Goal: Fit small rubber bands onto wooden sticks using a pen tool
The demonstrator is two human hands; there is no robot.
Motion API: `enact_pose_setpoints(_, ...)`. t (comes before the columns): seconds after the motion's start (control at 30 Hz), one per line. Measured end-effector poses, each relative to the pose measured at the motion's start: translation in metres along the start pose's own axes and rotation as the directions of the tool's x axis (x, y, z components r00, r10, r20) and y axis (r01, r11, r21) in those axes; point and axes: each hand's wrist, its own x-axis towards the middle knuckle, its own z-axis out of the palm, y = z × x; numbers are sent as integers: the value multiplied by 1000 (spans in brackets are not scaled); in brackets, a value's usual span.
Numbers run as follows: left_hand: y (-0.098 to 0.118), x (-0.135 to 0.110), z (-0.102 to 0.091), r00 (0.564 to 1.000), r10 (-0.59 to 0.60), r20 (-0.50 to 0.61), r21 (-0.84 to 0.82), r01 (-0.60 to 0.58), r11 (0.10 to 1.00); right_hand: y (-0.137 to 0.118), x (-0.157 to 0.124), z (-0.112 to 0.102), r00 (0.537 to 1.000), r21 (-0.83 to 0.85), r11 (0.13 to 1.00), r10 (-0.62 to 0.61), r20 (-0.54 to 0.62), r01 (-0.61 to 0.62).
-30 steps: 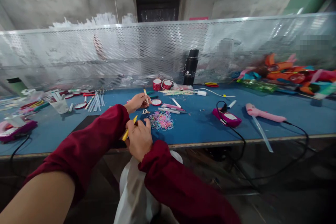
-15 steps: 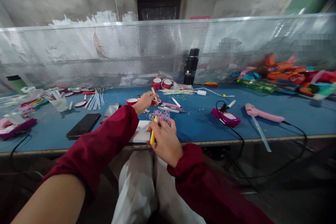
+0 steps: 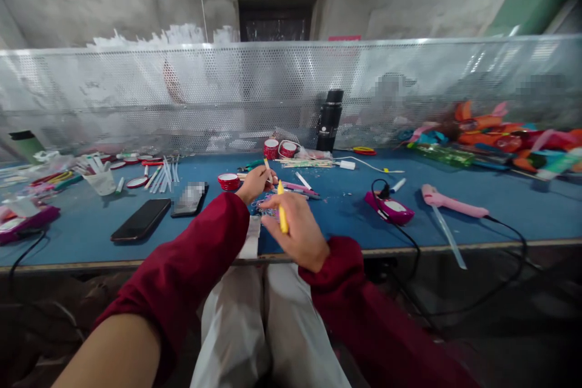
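My right hand (image 3: 297, 229) is closed on a yellow stick (image 3: 282, 213), held upright above the near edge of the blue table (image 3: 341, 218). My left hand (image 3: 255, 182) reaches further over the table and pinches a thin pale stick (image 3: 268, 169). Between the two hands lies a pile of small coloured rubber bands (image 3: 269, 206), mostly hidden by my right hand. Both arms wear dark red sleeves.
A red tape roll (image 3: 228, 181), two phones (image 3: 142, 219) and white sticks (image 3: 166, 173) lie to the left. A black flask (image 3: 330, 119) stands at the perforated metal screen. A magenta device (image 3: 393, 207) and pink glue gun (image 3: 448, 202) with cables lie right; colourful toys (image 3: 500, 127) far right.
My right hand has moved right and forward over the table edge, turning the yellow stick upright. My left hand has shifted right with its pale stick. The phones have come into view.
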Motion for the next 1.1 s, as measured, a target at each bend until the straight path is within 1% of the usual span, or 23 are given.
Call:
enact_pose_setpoints(0.03, -2, 0, 0, 1000, 23, 12, 12, -23, 1000, 10, 8, -4, 998, 75, 997, 2, -66, 3)
enact_pose_setpoints(0.07, -4, 1, -1, 999, 44, 28, 20, -45, 999, 20, 16, -7, 990, 156, 988, 28, -136, -7)
enact_pose_setpoints(0.1, -5, 1, -1, 997, 58, 43, 26, -59, 998, 31, 26, -9, 979, 234, 972, 59, -197, -12)
enact_pose_setpoints(0.17, -5, 1, 0, 993, 65, 95, 35, -69, 997, 53, 47, -9, 944, 350, 936, 91, -316, 26)
enact_pose_setpoints(0.2, -4, 1, 0, 990, 60, 124, 38, -65, 997, 62, 57, -8, 921, 381, 924, 117, -372, 37)
enact_pose_setpoints(0.27, -4, 0, 0, 984, 49, 170, 38, -56, 998, 78, 76, -3, 881, 366, 930, 152, -449, 26)
enact_pose_setpoints(0.33, -4, -1, 0, 979, 50, 198, 36, -58, 998, 90, 89, 3, 888, 322, 947, 157, -433, -10)
enact_pose_setpoints(0.4, -5, -1, 0, 975, 52, 215, 26, -59, 998, 99, 96, 10, 895, 280, 959, 159, -416, -40)
enact_pose_setpoints(0.57, -8, 2, 1, 978, 26, 209, -8, -25, 1000, 116, 89, 21, 901, 89, 995, 85, -425, -52)
enact_pose_setpoints(0.67, -9, 3, 1, 981, 31, 190, -15, -29, 999, 120, 84, 23, 908, 18, 996, 92, -409, -92)
enact_pose_setpoints(0.77, -7, 2, 0, 987, 32, 157, 0, -32, 999, 120, 85, 24, 914, -29, 993, 91, -396, -111)
enact_pose_setpoints(0.83, -6, 2, 0, 989, 36, 142, 17, -39, 999, 117, 91, 22, 912, -64, 993, 67, -404, -101)
enact_pose_setpoints(1.0, -8, 3, -1, 988, 57, 143, 31, -62, 998, 100, 124, 3, 910, -175, 983, -30, -413, -47)
enact_pose_setpoints(1.03, -8, 4, -1, 989, 56, 137, 31, -60, 998, 97, 130, 0, 915, -176, 984, -44, -402, -30)
enact_pose_setpoints(1.1, -10, 5, -2, 990, 54, 133, 29, -58, 998, 94, 135, -3, 898, -154, 988, -49, -437, -21)
